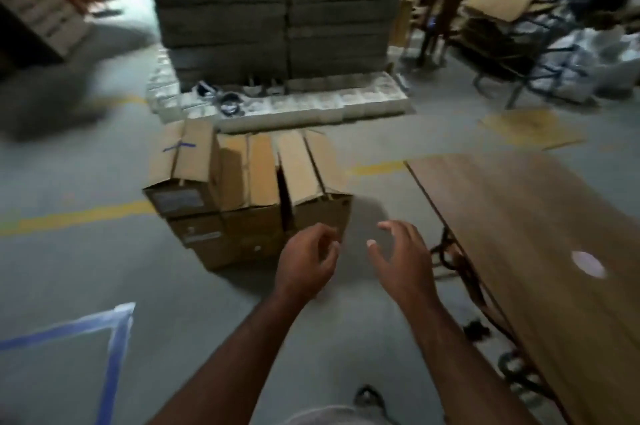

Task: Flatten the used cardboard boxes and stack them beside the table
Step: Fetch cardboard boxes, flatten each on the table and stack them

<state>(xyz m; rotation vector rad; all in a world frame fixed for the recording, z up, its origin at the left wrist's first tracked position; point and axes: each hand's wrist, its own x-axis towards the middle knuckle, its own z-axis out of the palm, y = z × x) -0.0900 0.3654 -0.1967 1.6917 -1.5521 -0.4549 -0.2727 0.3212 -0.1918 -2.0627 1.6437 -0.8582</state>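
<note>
Several brown cardboard boxes (242,189) stand stacked in two layers on the grey floor, left of the wooden table (530,234). The right-hand top box (311,168) has its flaps slightly apart. My left hand (308,260) hovers over the near right corner of the stack, its fingers loosely curled and holding nothing. My right hand (401,258) hangs in the air between the stack and the table, fingers spread and relaxed. Neither hand touches a box.
A tall pallet of flat grey cardboard (277,16) stands behind the boxes, with white trays (311,106) at its foot. A flat cardboard sheet (530,128) lies on the floor at the right. Blue tape (114,338) and yellow lines (76,215) mark the floor. A loaded cart (512,30) stands far right.
</note>
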